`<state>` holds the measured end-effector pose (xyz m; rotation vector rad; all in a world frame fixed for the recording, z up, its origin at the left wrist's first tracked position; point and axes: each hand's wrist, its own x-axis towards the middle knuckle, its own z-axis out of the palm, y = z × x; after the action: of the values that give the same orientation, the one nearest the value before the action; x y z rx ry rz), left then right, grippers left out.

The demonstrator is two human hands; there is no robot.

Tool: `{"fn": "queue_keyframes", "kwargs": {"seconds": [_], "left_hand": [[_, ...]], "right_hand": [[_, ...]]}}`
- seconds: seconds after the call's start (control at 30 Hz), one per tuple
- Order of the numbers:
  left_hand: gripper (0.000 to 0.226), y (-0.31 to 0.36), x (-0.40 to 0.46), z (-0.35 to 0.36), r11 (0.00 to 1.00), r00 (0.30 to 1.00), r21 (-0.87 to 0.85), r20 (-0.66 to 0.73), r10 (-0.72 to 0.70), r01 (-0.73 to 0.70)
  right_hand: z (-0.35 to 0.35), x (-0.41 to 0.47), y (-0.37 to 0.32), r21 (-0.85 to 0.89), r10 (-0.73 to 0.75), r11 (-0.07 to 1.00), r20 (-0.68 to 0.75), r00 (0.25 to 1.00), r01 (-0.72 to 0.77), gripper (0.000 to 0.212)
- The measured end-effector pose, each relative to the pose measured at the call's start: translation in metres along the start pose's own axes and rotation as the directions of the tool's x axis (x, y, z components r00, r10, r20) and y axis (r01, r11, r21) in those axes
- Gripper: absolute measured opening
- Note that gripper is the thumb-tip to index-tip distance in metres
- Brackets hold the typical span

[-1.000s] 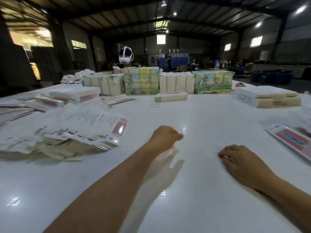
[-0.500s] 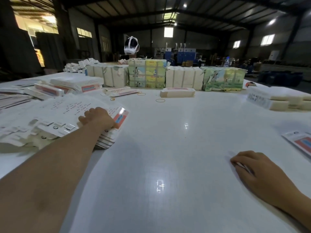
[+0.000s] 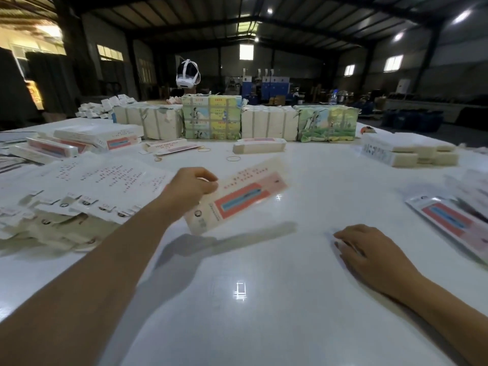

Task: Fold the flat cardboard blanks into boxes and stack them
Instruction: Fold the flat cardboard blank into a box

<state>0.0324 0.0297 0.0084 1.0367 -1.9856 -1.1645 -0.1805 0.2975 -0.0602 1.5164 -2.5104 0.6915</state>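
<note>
My left hand (image 3: 188, 190) pinches one flat cardboard blank (image 3: 237, 199), white with a red and blue stripe, and holds it tilted above the white table (image 3: 237, 299). The spread pile of flat blanks (image 3: 87, 188) lies to its left. My right hand (image 3: 369, 254) rests on the table at the right, fingers loosely curled, holding nothing. Folded boxes (image 3: 97, 140) are stacked at the far left, and one folded box (image 3: 259, 145) lies alone at the table's middle back.
Wrapped bundles (image 3: 266, 122) line the far edge, with a person in a white headset (image 3: 187, 75) behind them. White stacks (image 3: 409, 151) sit at the back right. More printed blanks (image 3: 454, 220) lie at the right edge. Rubber bands (image 3: 233, 158) lie near the back.
My left hand reached left to the pile, took one blank and has lifted it rightward over the table. My right hand has stayed resting in place.
</note>
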Motion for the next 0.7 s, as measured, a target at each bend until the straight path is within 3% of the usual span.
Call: {"fn": "queue_keyframes", "kwargs": {"seconds": [0.07,0.1,0.17,0.2,0.27,0.4,0.47,0.53,0.6,0.63,0.7], "left_hand": [[0.009,0.006,-0.024,0.027,1.000,0.980,0.013,0.201,-0.003,0.001],[0.008,0.008,-0.034,0.039,1.000,0.963,0.014,0.271,-0.002,-0.002],[0.007,0.010,-0.048,0.056,1.000,0.930,-0.004,0.367,0.012,-0.011],[0.007,0.010,-0.054,0.063,1.000,0.919,-0.021,0.393,0.017,-0.010],[0.006,0.009,-0.064,0.073,0.999,0.905,-0.035,0.424,0.026,-0.012],[0.005,0.003,-0.076,0.090,0.993,0.927,0.101,0.376,0.019,-0.061],[0.010,0.004,-0.076,0.095,0.955,0.939,0.248,0.337,0.074,-0.164],[0.045,0.010,-0.076,0.100,0.856,0.926,0.432,0.356,0.125,-0.282],[0.089,0.019,-0.077,0.110,0.692,0.897,0.598,0.409,0.169,-0.403],[0.100,0.024,-0.078,0.116,0.616,0.883,0.647,0.429,0.192,-0.449],[0.104,0.030,-0.080,0.128,0.580,0.885,0.674,0.407,0.225,-0.457]], "right_hand": [[-0.004,-0.001,-0.002,0.251,0.128,0.963,-0.123,0.984,-0.094,0.028],[-0.007,-0.001,-0.004,0.444,0.233,0.882,-0.120,0.965,-0.157,0.029],[-0.011,0.000,-0.008,0.803,0.378,0.536,0.047,0.925,-0.260,0.031],[-0.012,-0.001,-0.008,0.886,0.392,0.367,0.129,0.911,-0.284,0.031],[-0.014,-0.001,-0.006,0.920,0.392,0.230,0.211,0.896,-0.317,0.039],[-0.016,-0.001,-0.002,0.914,0.447,0.208,0.227,0.865,-0.348,0.058],[-0.016,-0.002,-0.002,0.921,0.458,0.198,0.215,0.862,-0.335,0.063],[-0.017,-0.001,-0.003,0.926,0.449,0.216,0.188,0.873,-0.310,0.067],[-0.021,0.000,-0.008,0.924,0.438,0.255,0.151,0.886,-0.284,0.067],[-0.023,0.001,-0.012,0.924,0.421,0.280,0.125,0.898,-0.260,0.066],[-0.027,0.004,-0.021,0.911,0.370,0.352,0.077,0.926,-0.216,0.063]]}}
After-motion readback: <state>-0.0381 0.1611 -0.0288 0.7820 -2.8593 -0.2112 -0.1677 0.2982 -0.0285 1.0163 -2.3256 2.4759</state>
